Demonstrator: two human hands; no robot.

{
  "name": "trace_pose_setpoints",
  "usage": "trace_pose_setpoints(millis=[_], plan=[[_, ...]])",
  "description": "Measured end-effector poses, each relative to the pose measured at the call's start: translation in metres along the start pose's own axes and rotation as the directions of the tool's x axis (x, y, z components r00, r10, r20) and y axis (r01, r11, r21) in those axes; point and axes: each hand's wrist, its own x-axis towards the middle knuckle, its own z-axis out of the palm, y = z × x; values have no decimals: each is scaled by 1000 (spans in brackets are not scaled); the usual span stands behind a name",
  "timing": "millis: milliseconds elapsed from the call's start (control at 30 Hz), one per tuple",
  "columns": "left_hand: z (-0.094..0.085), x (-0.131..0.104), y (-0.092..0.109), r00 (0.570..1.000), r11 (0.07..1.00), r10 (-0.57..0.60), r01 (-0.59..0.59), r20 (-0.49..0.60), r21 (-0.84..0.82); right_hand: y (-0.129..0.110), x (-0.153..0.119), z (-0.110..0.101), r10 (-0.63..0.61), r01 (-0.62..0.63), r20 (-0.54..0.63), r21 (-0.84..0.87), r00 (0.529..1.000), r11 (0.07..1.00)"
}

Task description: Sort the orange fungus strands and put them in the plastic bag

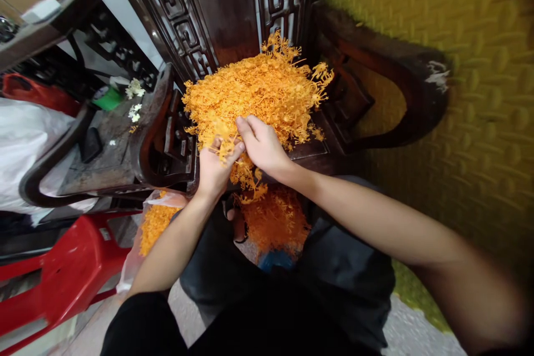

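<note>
A large heap of orange plastic flower sprigs covers the seat of a dark carved wooden chair. At the heap's front edge, my left hand is closed around a small orange sprig. My right hand is just to its right, thumb and fingers pinched at the same orange pieces; its fingertips partly hide what they grip. More orange sprigs hang over the seat edge below my hands. Between my legs is another orange heap, above something blue.
On the left, a clear plastic bag holds more orange pieces, beside a red plastic chair. A second wooden chair bears a green container and white flowers. The carved armrest and a yellow textured surface are to the right.
</note>
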Motion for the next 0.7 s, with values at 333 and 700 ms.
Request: trace_pose_setpoints(millis=[333,700], plan=[[6,5,19,939,873,-327,342,104,-347,3,7,-3,-6,6,30,-1,1000,1000],[-3,2,30,876,745,-439,479,201,-463,3,13,0,58,-67,88,105,994,992]])
